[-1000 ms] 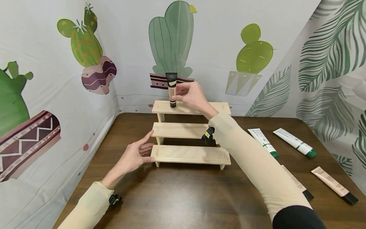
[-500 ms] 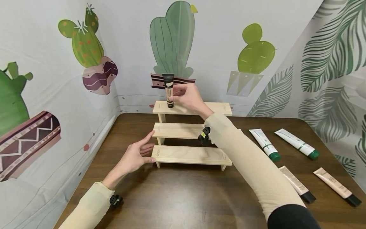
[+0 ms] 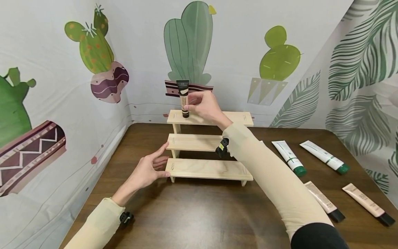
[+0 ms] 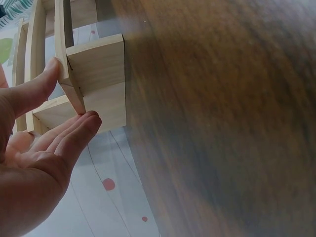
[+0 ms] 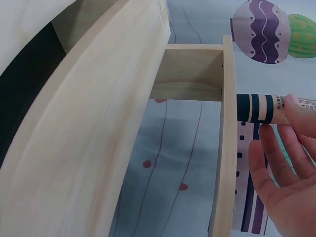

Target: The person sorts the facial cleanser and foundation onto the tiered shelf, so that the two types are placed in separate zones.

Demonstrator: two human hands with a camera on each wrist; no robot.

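Observation:
A small black-and-beige cosmetic tube stands upright, cap down, at the left part of the top tier of a three-tier wooden display stand. My right hand pinches this tube from the right, between thumb and fingers. In the right wrist view the tube's striped cap end meets the top board. My left hand is at the stand's left end, its fairly straight fingers and thumb touching the ends of the middle and bottom tiers. The left wrist view shows the left fingertips against the wood.
Two white tubes with green caps, one nearer and one farther right, lie on the brown table. Closer to me lie two beige tubes with black caps, one left and one right. A cactus-print cloth hangs behind.
Since one second ago my right hand has shifted the cosmetic tube slightly left along the top tier. Over the last half second it stays put. My left hand keeps its place.

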